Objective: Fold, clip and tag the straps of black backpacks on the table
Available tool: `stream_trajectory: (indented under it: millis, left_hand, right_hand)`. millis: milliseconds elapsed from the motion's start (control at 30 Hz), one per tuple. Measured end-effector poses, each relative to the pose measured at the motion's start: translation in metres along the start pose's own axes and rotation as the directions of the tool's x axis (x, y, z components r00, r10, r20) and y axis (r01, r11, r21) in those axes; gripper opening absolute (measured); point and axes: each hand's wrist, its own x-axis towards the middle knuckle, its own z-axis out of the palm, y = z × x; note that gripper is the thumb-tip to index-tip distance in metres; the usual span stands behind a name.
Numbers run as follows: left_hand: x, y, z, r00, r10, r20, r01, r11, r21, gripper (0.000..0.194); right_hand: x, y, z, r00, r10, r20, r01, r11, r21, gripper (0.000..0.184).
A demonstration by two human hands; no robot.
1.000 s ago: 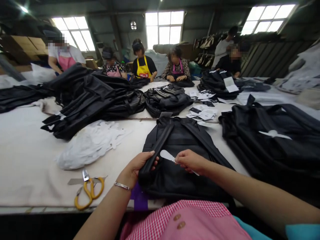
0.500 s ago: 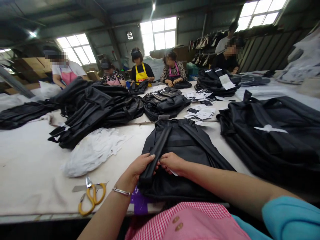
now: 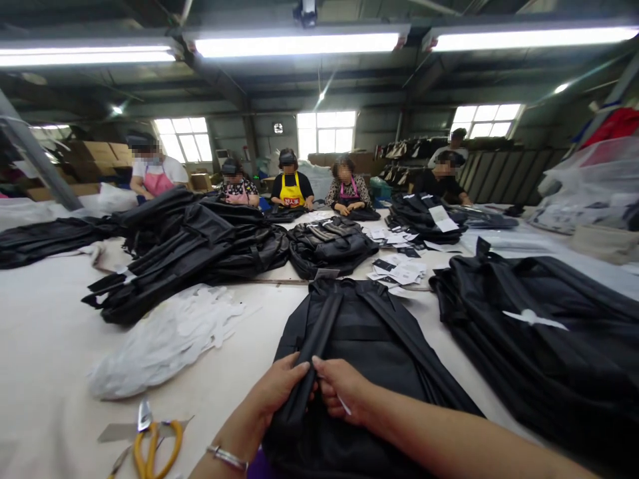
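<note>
A black backpack [image 3: 379,359] lies flat before me with its two shoulder straps facing up. My left hand [image 3: 277,389] is closed around the lower part of its left shoulder strap [image 3: 323,326]. Right beside it, my right hand [image 3: 344,389] pinches a white notched strip [image 3: 344,405] at the strap's inner edge. Only a short end of this strip shows below my fingers; its rounded end is hidden behind the strap or my hand.
Yellow-handled scissors [image 3: 150,446] lie at left on a flat grey piece, near a pile of white strips [image 3: 164,346]. Black bags [image 3: 200,246] are heaped behind, more [image 3: 544,326] at right. Paper tags [image 3: 399,269] lie beyond the backpack. Several people work across the table.
My right hand has moved left with the white strip, whose rounded end went out of sight by the strap. My left hand keeps its grip. The camera has tilted up.
</note>
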Motion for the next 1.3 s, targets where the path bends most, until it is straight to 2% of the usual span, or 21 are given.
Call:
stream_trajectory:
  millis: [100, 233, 400, 533, 633, 767, 900, 1000, 1033, 1100, 1200, 1267, 1300]
  left_hand:
    - [0.001, -0.001, 0.001, 1.000, 0.013, -0.027, -0.012, 0.999, 0.030, 0.045]
    - [0.001, -0.001, 0.003, 0.996, 0.033, -0.079, -0.030, 0.999, 0.036, 0.048]
    - [-0.002, -0.003, -0.002, 0.989, 0.093, -0.117, -0.100, 0.993, -0.060, 0.049]
    - [-0.004, -0.007, -0.002, 0.986, 0.097, -0.136, -0.114, 0.986, -0.121, 0.041]
    - [-0.005, -0.009, 0.001, 0.984, 0.083, -0.158, -0.106, 0.984, -0.143, 0.038]
    - [-0.006, -0.009, 0.002, 0.987, 0.051, -0.154, -0.079, 0.981, -0.178, 0.039]
    - [-0.006, -0.009, -0.001, 0.992, 0.012, -0.126, -0.039, 0.976, -0.212, 0.040]
    - [-0.006, -0.011, 0.000, 0.989, -0.006, -0.149, -0.022, 0.983, -0.184, 0.037]
    - [-0.006, -0.011, 0.000, 0.987, -0.008, -0.159, -0.020, 0.985, -0.173, 0.036]
    - [-0.006, -0.012, 0.001, 0.986, -0.006, -0.169, -0.020, 0.988, -0.153, 0.035]
    - [-0.005, -0.014, 0.002, 0.989, 0.006, -0.150, -0.028, 0.989, -0.146, 0.037]
    - [-0.004, -0.016, 0.001, 0.992, 0.011, -0.128, -0.032, 0.986, -0.161, 0.039]
    - [-0.003, -0.016, 0.001, 0.992, 0.018, -0.123, -0.038, 0.986, -0.162, 0.039]
  right_hand:
    - [0.004, -0.004, 0.006, 0.995, -0.004, -0.098, -0.009, 0.991, -0.130, 0.048]
    - [0.009, -0.004, 0.009, 0.989, -0.026, -0.145, 0.020, 0.999, -0.040, 0.036]
    - [0.013, 0.006, 0.005, 0.989, -0.135, -0.067, 0.145, 0.976, 0.162, 0.030]
    - [0.014, 0.007, 0.000, 0.987, -0.159, -0.003, 0.157, 0.968, 0.197, 0.031]
    - [0.011, -0.001, -0.004, 0.994, -0.104, 0.012, 0.103, 0.992, 0.074, 0.033]
    - [-0.004, -0.016, -0.016, 0.996, -0.085, 0.007, 0.084, 0.965, -0.250, 0.031]
    - [-0.022, -0.028, -0.028, 0.985, -0.173, -0.017, 0.140, 0.847, -0.512, 0.022]
    - [-0.032, -0.031, -0.034, 0.945, -0.314, -0.086, 0.212, 0.794, -0.570, 0.020]
    - [-0.036, -0.032, -0.035, 0.934, -0.351, -0.073, 0.252, 0.789, -0.560, 0.021]
    - [-0.042, -0.037, -0.036, 0.929, -0.369, 0.031, 0.335, 0.800, -0.497, 0.024]
    - [-0.049, -0.046, -0.034, 0.926, -0.276, 0.258, 0.359, 0.854, -0.377, 0.039]
    - [-0.049, -0.053, -0.030, 0.916, -0.227, 0.330, 0.350, 0.853, -0.386, 0.049]
    - [-0.046, -0.055, -0.028, 0.916, -0.225, 0.331, 0.358, 0.831, -0.426, 0.047]
